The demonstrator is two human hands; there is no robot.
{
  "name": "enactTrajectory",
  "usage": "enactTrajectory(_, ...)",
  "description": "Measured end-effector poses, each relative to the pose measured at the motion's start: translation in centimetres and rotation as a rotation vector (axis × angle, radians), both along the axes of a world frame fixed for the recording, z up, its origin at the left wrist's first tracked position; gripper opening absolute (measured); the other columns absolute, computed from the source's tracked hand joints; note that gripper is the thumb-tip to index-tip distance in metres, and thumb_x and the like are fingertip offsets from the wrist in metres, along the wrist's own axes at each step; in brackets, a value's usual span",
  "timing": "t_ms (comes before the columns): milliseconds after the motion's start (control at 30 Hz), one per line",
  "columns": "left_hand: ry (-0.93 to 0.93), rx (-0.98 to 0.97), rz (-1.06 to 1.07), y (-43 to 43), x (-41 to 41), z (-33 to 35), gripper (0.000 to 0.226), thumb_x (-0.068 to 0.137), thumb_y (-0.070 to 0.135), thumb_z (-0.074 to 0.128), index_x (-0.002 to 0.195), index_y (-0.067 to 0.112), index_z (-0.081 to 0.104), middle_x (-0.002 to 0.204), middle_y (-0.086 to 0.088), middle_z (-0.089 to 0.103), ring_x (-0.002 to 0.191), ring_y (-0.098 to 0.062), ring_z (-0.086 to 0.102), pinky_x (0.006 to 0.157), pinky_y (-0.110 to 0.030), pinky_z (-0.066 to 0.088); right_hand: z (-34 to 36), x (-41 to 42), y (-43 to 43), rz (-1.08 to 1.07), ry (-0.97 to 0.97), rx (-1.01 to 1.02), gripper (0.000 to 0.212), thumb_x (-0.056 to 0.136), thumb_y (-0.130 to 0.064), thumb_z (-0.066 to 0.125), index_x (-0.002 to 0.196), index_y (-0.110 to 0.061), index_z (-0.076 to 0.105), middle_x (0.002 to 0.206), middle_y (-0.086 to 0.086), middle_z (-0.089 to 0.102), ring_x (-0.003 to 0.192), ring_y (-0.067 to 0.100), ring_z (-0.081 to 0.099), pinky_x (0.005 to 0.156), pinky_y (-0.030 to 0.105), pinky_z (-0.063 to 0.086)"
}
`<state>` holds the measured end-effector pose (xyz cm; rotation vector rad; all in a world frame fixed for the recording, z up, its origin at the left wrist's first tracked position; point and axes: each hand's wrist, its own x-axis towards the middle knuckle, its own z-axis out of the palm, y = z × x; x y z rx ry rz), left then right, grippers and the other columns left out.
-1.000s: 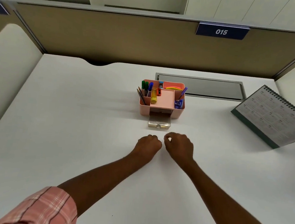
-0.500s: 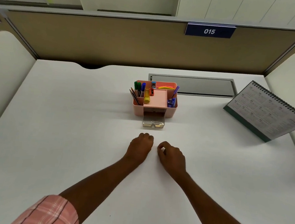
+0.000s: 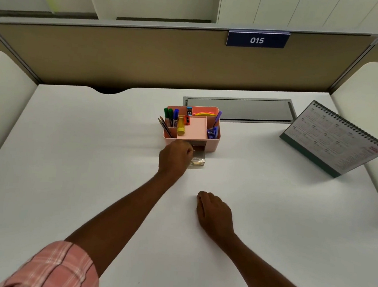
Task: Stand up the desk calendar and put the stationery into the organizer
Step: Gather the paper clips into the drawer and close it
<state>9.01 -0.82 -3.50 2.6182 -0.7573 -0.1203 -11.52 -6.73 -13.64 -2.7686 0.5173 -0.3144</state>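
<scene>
left hand (image 3: 175,157): fingers curled, at the clear drawer (image 3: 197,159), maybe pinching something tiny, can't tell
right hand (image 3: 215,213): loose fist on desk (image 3: 68,155), nothing visible in it
organizer (image 3: 211,143): mid-desk, stuffed with pens
calendar (image 3: 334,139): upright, far right

Pink organizer (image 3: 212,143), green markers (image 3: 168,115) and blue marker (image 3: 175,117) at its 10 o'clock, yellow highlighter (image 3: 181,129), teal-based white calendar (image 3: 334,142) at 3 o'clock, white desk (image 3: 68,155), pink plaid sleeve (image 3: 58,269), navy sign (image 3: 257,40)
</scene>
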Motion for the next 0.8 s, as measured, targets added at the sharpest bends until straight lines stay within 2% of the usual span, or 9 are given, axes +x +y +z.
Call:
enactTrajectory(200,0.042,0.144,-0.023,-1.2,1.7,-1.9,0.014,0.096,0.025,0.067,0.093,0.019,0.079,0.083,0.001,0.073,0.074,-0.015,0.065,0.066,-0.026,0.052,0.2,0.0,-0.1,0.005,-0.022,0.016,0.011,0.101,-0.024,0.050,0.105,-0.021,0.060,0.083,-0.005,0.058,0.070,0.019,0.055,0.056,0.035,0.044)
enactTrajectory(333,0.037,0.198,-0.045,-1.8,1.8,-3.0,0.012,0.095,0.025,0.068,0.094,0.019,0.078,0.085,0.001,0.073,0.076,-0.016,0.065,0.065,-0.027,0.050,0.1,-0.1,-0.4,0.013,-0.016,0.038,0.013,0.100,-0.024,0.049,0.107,-0.020,0.060,0.084,-0.004,0.059,0.071,0.020,0.056,0.058,0.037,0.045)
enactTrajectory(533,0.068,0.200,-0.014,-1.7,1.8,-3.8,0.015,0.098,0.023,0.065,0.101,0.017,0.078,0.093,-0.002,0.075,0.081,-0.020,0.068,0.074,-0.032,0.059,-0.1,-0.1,-0.5,0.019,0.019,0.031,0.015,0.099,-0.024,0.051,0.110,-0.020,0.060,0.084,-0.003,0.059,0.071,0.021,0.057,0.057,0.036,0.045)
enactTrajectory(600,0.069,0.104,0.050,-1.4,1.3,-3.6,0.016,0.100,0.023,0.064,0.106,0.017,0.078,0.100,-0.003,0.076,0.086,-0.021,0.069,0.075,-0.031,0.056,0.0,-0.1,-0.4,0.017,0.025,0.032,0.014,0.098,-0.024,0.051,0.108,-0.020,0.060,0.083,-0.003,0.059,0.071,0.021,0.058,0.057,0.035,0.045)
enactTrajectory(667,0.071,-0.113,0.178,-0.7,0.1,-3.0,0.018,0.100,0.020,0.063,0.110,0.016,0.077,0.107,-0.004,0.076,0.093,-0.022,0.070,0.078,-0.031,0.056,0.3,0.3,-0.2,-0.046,0.041,0.098,0.012,0.098,-0.025,0.050,0.106,-0.022,0.059,0.082,-0.006,0.060,0.071,0.019,0.058,0.058,0.035,0.046)
enactTrajectory(733,0.165,-0.368,0.370,0.2,-1.3,-2.4,0.020,0.100,0.018,0.061,0.110,0.017,0.078,0.108,-0.002,0.077,0.095,-0.020,0.071,0.082,-0.028,0.057,1.0,1.1,-0.1,-0.189,0.061,0.302,0.010,0.096,-0.027,0.050,0.103,-0.026,0.058,0.083,-0.008,0.063,0.074,0.016,0.060,0.064,0.035,0.049)
enactTrajectory(800,0.428,-0.638,0.644,1.1,-2.2,-2.5,0.021,0.097,0.019,0.059,0.108,0.019,0.077,0.102,-0.002,0.077,0.090,-0.019,0.072,0.083,-0.035,0.062,2.2,2.2,-0.5,-0.355,0.033,0.636,0.013,0.091,-0.024,0.056,0.101,-0.027,0.063,0.087,-0.009,0.069,0.078,0.012,0.064,0.070,0.032,0.052)
